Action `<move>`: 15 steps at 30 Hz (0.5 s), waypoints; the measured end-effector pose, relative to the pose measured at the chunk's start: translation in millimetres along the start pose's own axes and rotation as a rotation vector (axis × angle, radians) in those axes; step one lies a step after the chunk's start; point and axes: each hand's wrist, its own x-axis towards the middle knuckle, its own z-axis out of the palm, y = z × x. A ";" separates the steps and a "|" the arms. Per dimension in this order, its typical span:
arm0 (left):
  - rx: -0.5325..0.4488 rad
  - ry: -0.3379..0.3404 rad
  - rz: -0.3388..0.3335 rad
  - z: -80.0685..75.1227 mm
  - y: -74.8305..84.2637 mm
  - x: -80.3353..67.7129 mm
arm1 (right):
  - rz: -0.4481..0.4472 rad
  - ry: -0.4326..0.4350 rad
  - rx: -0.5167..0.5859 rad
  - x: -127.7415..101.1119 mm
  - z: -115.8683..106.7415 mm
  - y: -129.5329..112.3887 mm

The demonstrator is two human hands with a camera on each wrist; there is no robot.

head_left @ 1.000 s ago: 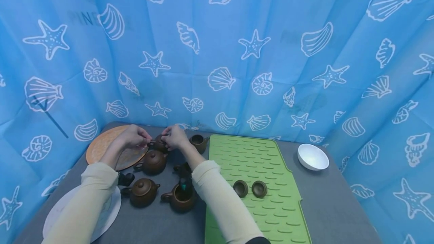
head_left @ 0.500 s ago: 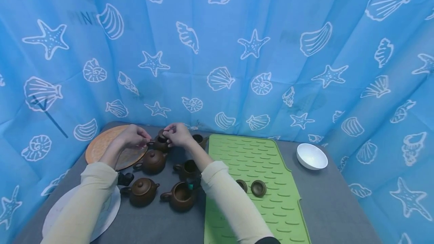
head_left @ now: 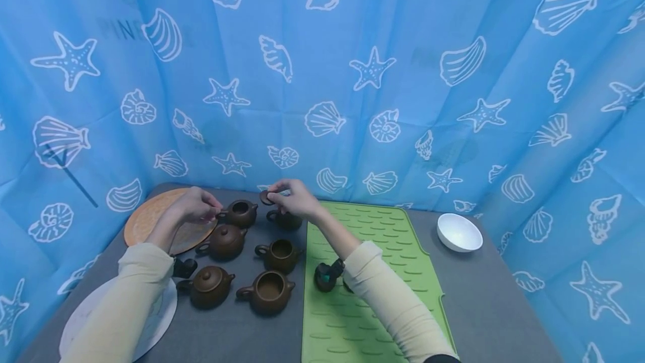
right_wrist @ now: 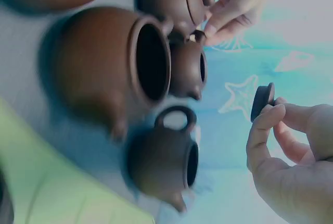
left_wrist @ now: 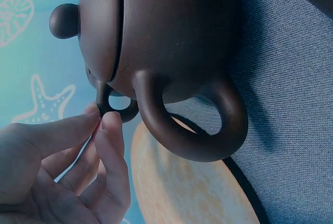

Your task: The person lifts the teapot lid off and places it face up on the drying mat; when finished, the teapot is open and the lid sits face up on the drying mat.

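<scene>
At the back left of the table, my left hand (head_left: 199, 206) pinches the handle of a small dark brown teapot (head_left: 241, 214), which stands uncovered. Thumb and fingertips meet on that handle in the left wrist view, behind a nearer lidded teapot (left_wrist: 177, 36). My right hand (head_left: 296, 200) pinches a small round teapot lid (head_left: 266, 198), raised near another uncovered teapot (head_left: 283, 221). The right wrist view shows the lid (right_wrist: 263, 101) tilted on its edge between thumb and fingers. Two more uncovered teapots, one middle (head_left: 280, 255) and one front (head_left: 269, 292), stand nearer.
Two lidded teapots, one behind (head_left: 227, 241) and one in front (head_left: 209, 286), stand at left. An orange round mat (head_left: 143, 223) and a white one (head_left: 163, 318) lie beyond them. A green ribbed mat (head_left: 332, 318) lies under my right arm; a white bowl (head_left: 459, 232) sits far right.
My right hand has lifted the lid off the back-left teapot and carried it rightward, towards the neighbouring teapot. My left hand has stayed at the handle.
</scene>
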 end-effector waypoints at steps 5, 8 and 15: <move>0.005 0.001 0.003 0.5 -0.6 -1.2 | -0.018 -0.026 -0.043 -24.0 -24.5 3.9; 0.006 0.003 0.004 0.7 -0.8 -1.1 | -0.020 -0.027 -0.070 -39.8 -36.5 5.3; 0.004 0.012 0.001 0.2 -1.3 1.0 | -0.018 -0.088 -0.068 -73.0 -59.4 19.5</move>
